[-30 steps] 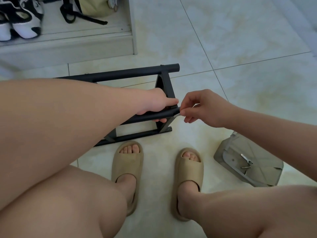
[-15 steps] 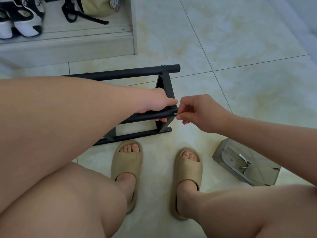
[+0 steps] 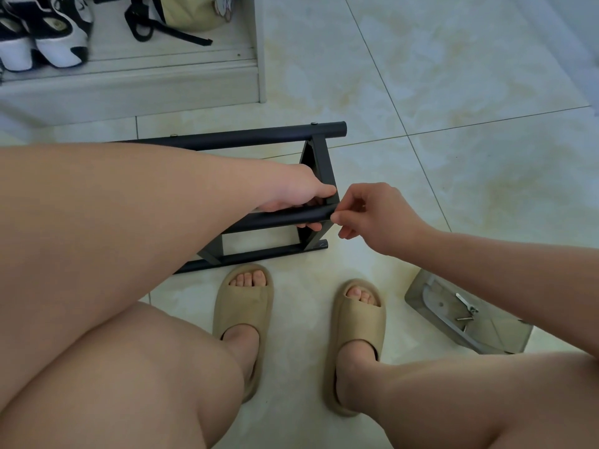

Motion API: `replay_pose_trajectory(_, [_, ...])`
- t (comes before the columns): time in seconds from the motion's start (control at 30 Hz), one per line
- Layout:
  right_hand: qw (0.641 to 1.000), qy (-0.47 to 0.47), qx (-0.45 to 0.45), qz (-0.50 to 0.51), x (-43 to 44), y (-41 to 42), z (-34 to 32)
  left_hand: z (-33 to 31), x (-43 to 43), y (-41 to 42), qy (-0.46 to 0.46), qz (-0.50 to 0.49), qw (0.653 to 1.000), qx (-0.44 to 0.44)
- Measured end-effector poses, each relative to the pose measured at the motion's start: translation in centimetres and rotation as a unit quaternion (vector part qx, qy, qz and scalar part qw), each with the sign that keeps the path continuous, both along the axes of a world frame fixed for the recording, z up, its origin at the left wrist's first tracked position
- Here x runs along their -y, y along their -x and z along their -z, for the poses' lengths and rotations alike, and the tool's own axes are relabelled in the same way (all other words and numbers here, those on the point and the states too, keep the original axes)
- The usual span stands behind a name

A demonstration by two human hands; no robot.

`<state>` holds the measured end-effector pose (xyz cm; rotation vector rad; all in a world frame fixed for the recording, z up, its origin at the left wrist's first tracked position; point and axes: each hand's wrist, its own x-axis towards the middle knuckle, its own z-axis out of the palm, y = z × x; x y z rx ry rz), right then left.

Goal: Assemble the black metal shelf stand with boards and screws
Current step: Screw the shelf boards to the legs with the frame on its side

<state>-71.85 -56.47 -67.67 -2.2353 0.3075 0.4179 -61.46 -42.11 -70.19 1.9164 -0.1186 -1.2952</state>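
Mid frame, the left hand grips the bar. The right hand pinches at its end; what, I cannot tell.

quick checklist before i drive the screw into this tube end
1. Left hand grips near tube: ok.
2. Tube end lined up with side bracket: cannot tell, fingers cover it.
3. Screw pinched in right hand: cannot tell, hidden.
4. Wrench lies in clear tray by the right foot: ok.
5. Spare screws in the tray: ok.
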Motion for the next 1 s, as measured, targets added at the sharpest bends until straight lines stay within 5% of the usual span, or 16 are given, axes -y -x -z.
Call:
replay_pose_trajectory(0.17, [0.994,-0.082,-0.016,0.074,-0.34,0.13,0.15,-0.08,0.01,-0.26,-0.045,0.042,0.997,0.048])
replay_pose_trajectory(0.73, [0.999,-0.049,-0.006,-0.002,0.58,0.33,0.20,0.09,-0.04,0.17,-0.073,0.056,0.991,0.096])
replay_pose_trajectory(1.0, [0.998,-0.030,-0.004,0.064,-0.38,0.05,0.74,0.02,-0.15,0.07,-0.080,0.054,0.991,0.096])
